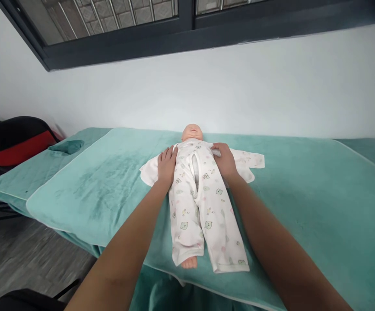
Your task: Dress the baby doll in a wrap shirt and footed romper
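Observation:
A baby doll [192, 131] lies on its back, head toward the wall. White printed baby pants [211, 203] with an open crotch seam cover its body and legs. One doll foot [189, 262] sticks out of the left pant leg; no foot shows at the other cuff. A matching white baby shirt [249, 159] spreads out beneath, sleeves to both sides. Flat along the left edge of the pants, near the waist, rests my left hand [167, 164], fingers extended. My right hand [224, 159] has its fingers bent around the pants' right edge at the waist.
A teal plush cover [304, 207] lies over the table. The white wall [207, 90] rises directly behind it, with a dark window frame [142, 41] above. At the left stands a black and red chair [19, 149]; grey floor [41, 255] shows below.

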{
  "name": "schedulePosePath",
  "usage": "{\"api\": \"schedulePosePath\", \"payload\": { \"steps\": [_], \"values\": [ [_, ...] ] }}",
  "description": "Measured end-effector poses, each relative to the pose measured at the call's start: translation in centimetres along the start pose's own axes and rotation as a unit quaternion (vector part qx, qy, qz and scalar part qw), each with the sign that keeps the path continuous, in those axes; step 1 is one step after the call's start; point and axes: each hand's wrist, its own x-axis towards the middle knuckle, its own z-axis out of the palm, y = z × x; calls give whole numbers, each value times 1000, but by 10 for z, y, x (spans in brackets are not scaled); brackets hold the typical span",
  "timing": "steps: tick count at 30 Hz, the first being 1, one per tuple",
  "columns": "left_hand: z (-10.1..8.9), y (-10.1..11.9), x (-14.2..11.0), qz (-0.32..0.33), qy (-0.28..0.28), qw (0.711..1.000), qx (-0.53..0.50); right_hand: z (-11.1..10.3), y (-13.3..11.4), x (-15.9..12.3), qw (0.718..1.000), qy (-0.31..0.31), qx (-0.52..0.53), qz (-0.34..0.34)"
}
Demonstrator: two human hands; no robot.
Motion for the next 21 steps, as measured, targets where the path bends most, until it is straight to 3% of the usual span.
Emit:
{"api": "schedulePosePath", "payload": {
  "steps": [4, 7, 11, 15, 18, 21],
  "values": [
    [-6, 6, -17, -3, -3, 999, 39, -10, -7, -12, 993, -8, -114, -3],
    [-16, 14, -45, -23, -8, 1000, 18, -20, -15, -29, 978, -101, -182, 10],
    [-29, 22, -91, 2, -28, 1000, -8, -37, -30, -58, 950, -211, -227, -38],
    [-39, 24, -119, 62, -50, 996, -36, -52, -40, -85, 937, -250, -218, -114],
    [-44, 27, -125, 73, -64, 995, -34, -60, -44, -99, 933, -255, -191, -166],
    [-47, 32, -125, 73, -83, 994, -3, -63, -49, -107, 934, -234, -212, -169]
  ]
}}
